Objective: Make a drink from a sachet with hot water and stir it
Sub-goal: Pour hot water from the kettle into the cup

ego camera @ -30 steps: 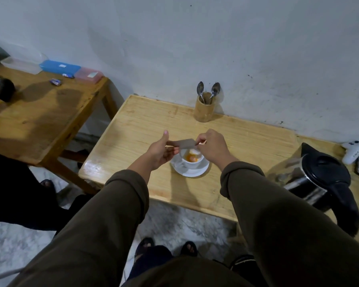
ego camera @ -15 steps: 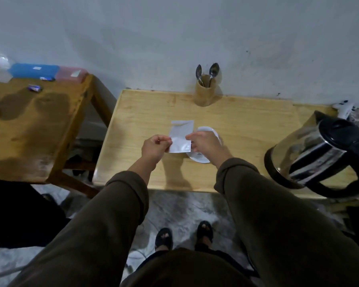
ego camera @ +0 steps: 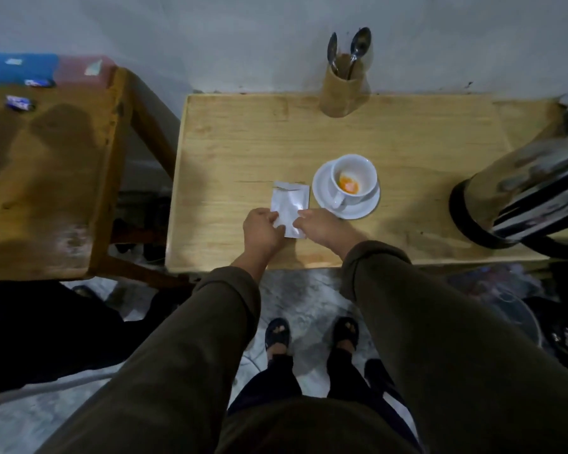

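Note:
A silver sachet [ego camera: 290, 206] with its top torn open lies flat on the light wooden table [ego camera: 243, 142], left of the cup. My left hand [ego camera: 262, 230] pinches its lower left corner and my right hand [ego camera: 322, 226] pinches its lower right corner. The white cup [ego camera: 353, 183] stands on a white saucer [ego camera: 322, 191] and holds orange powder at its bottom. A steel and black kettle [ego camera: 525, 204] stands at the table's right end. Two spoons [ego camera: 358, 47] stick up from a wooden holder [ego camera: 343, 90] by the wall.
A darker wooden table [ego camera: 46, 178] stands to the left with a blue box [ego camera: 17, 70], a pink box [ego camera: 82, 70] and small wrappers. A grey wall runs behind both tables. My feet in dark sandals [ego camera: 277, 332] are on the marble floor below.
The sachet was held over the cup a second ago; both hands have since brought it down left of the saucer onto the table. The view has tilted downward.

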